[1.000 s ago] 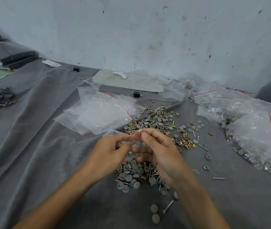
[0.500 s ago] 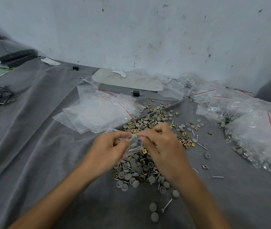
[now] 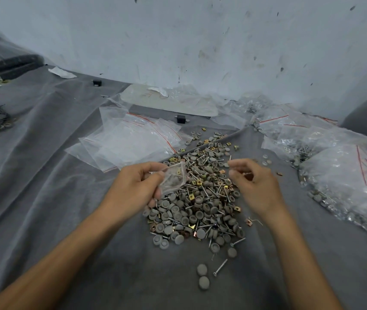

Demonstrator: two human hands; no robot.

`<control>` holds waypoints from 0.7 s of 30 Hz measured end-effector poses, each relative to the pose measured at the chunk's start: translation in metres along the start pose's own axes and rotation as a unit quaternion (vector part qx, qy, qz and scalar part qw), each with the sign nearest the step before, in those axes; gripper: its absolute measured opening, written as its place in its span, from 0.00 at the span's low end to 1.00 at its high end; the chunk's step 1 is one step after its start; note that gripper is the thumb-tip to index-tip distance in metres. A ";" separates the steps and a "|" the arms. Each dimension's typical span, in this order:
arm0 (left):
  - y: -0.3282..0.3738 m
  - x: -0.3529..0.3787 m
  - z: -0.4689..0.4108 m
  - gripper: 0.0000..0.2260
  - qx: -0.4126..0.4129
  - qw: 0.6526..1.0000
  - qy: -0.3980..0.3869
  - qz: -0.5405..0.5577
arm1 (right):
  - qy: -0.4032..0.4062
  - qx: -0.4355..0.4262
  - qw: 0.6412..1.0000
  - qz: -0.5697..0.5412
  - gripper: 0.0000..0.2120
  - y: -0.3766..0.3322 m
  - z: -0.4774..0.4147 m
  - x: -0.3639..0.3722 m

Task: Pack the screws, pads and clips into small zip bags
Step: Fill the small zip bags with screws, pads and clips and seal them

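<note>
Here, at mid-frame, the left hand point(image 3: 136, 184) pinches a small zip bag point(image 3: 173, 179) between thumb and fingers; the bag already carries a few pieces inside and hangs over the upper left edge of the heap point(image 3: 200, 204). The right hand point(image 3: 254, 184) is apart from the bag, just right of the heap, its fingers curled inward; whether they grip anything is too blurred to tell. The heap of grey round pads, screws and brass-coloured clips lies on the grey cloth point(image 3: 44, 198) between the 2 hands. Toward the bottom, 2 loose pads point(image 3: 203, 276) sit beside a lone screw point(image 3: 220, 267). Empty zip bags point(image 3: 129, 144) fan out above the left hand, and filled bags point(image 3: 345, 171) pile along the right edge.
</note>
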State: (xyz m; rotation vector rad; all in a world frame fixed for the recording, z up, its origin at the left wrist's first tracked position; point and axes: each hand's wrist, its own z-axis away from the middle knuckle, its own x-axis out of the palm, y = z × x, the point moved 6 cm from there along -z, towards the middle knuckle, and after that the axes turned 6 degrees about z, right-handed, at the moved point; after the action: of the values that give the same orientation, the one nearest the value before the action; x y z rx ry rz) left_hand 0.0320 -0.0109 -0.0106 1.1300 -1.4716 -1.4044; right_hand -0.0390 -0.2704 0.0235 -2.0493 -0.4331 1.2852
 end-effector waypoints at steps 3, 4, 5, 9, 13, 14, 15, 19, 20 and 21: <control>0.003 0.001 0.001 0.08 0.002 1.000 0.003 0.004 | -0.060 0.015 0.996 0.071 0.03 0.009 0.000 0.016; 0.004 0.001 0.002 0.08 0.003 1.000 0.003 0.001 | -0.069 0.007 0.993 0.099 0.03 0.009 0.001 0.021; 0.004 0.001 0.002 0.08 0.004 1.000 0.003 -0.001 | -0.073 -0.003 0.989 0.130 0.06 0.006 0.002 0.025; 0.006 0.000 0.003 0.07 -0.001 1.000 0.006 0.004 | -0.123 0.007 0.965 0.233 0.23 0.007 0.008 0.040; 0.008 -0.001 0.003 0.07 0.003 1.000 0.005 -0.002 | -0.190 0.055 0.950 0.241 0.34 0.018 0.012 0.045; 0.008 -0.002 0.003 0.07 0.004 1.000 0.004 -0.003 | -0.196 0.059 0.951 0.234 0.32 0.019 0.010 0.044; 0.008 -0.001 0.003 0.07 0.003 1.000 0.003 -0.004 | -0.198 0.059 0.951 0.230 0.30 0.019 0.009 0.043; 0.008 -0.001 0.004 0.07 0.003 1.000 -0.003 -0.007 | -0.159 0.048 0.953 0.254 0.21 0.013 0.007 0.045; 0.007 -0.001 0.003 0.07 0.003 1.000 -0.004 -0.008 | -0.145 0.041 0.954 0.258 0.19 0.011 0.006 0.046; 0.007 -0.001 0.003 0.07 0.003 1.000 -0.005 -0.009 | -0.134 0.037 0.956 0.258 0.16 0.010 0.006 0.046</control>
State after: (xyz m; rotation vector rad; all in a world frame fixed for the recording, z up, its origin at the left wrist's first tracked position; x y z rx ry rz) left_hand 0.0287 -0.0090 -0.0040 1.1450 -1.4767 -1.4208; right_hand -0.0238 -0.2481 -0.0154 -2.0004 0.0476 1.8697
